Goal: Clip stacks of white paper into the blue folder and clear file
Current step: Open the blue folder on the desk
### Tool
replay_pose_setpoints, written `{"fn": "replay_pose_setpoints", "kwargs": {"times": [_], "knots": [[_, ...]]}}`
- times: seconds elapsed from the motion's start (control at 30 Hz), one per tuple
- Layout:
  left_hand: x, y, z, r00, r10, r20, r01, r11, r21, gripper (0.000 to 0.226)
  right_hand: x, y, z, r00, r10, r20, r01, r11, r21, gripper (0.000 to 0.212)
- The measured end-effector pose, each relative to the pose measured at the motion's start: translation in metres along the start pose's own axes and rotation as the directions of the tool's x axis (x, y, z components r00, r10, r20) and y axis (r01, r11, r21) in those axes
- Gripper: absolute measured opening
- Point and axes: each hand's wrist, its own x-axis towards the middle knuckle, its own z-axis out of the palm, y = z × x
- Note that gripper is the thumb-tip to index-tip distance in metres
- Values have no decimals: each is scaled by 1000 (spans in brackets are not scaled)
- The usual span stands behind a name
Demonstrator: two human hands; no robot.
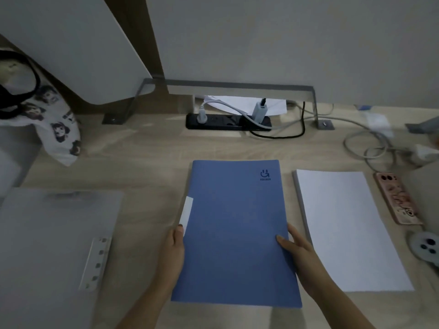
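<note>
A closed blue folder (235,231) lies flat in the middle of the wooden desk, with a white label tab at its left edge. My left hand (174,248) grips the folder's left edge, thumb on the cover. My right hand (297,248) holds the right edge, thumb resting on the cover. A stack of white paper (346,229) lies just right of the folder. A translucent clear file (52,245) with a punched white strip lies at the left.
A black power strip (228,121) with plugs and cables sits at the back under a metal bracket. Loose cables (370,143) coil at the back right. A pink phone (398,198) lies right of the paper. A printed fabric bag (54,124) stands at the left.
</note>
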Motion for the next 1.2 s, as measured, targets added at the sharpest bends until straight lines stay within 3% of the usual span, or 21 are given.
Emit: {"fn": "replay_pose_setpoints", "kwargs": {"times": [0.17, 0.3, 0.4, 0.6, 0.7, 0.8, 0.87, 0.93, 1.07, 1.13, 1.2], "knots": [[19, 12, -10, 984, -166, 66, 170, 983, -63, 35, 7, -7, -25, 998, 33, -50, -32, 999, 11, 38], [48, 29, -41, 965, -166, 201, 159, 986, 49, 27, 11, -15, -52, 996, 85, 11, -85, 996, -17, 37], [70, 42, -44, 975, -162, 154, 162, 987, 16, 25, 21, -14, -58, 988, 142, 55, -141, 990, -6, 39], [81, 49, -12, 975, -221, 1, 213, 942, -259, 6, 45, -10, -56, 987, 156, 35, -155, 988, -25, 41], [68, 43, 4, 992, -91, -84, 84, 993, -81, 19, 54, -3, -48, 993, 115, -38, -120, 983, -137, 32], [44, 30, 23, 988, -104, 115, 77, 973, 218, 39, 62, 6, -40, 989, 68, -134, -105, 952, -287, 36], [27, 24, 37, 974, -61, 218, -14, 944, 329, 45, 63, 8, -34, 986, 51, -157, -106, 926, -361, 46], [13, 26, 47, 976, -33, 214, -43, 939, 341, 54, 59, 7, -26, 986, -3, -169, -78, 880, -469, 52], [5, 31, 56, 978, -104, 183, 43, 950, 309, 57, 49, 5, -20, 974, -129, -184, -19, 769, -639, 62], [0, 36, 54, 970, -112, 214, 51, 961, 270, 58, 38, -5, -21, 975, -156, -159, 24, 784, -620, 50], [-3, 40, 49, 953, -168, 251, 125, 976, 178, 57, 28, -18, -20, 983, -86, -160, -2, 876, -483, 37]]}}
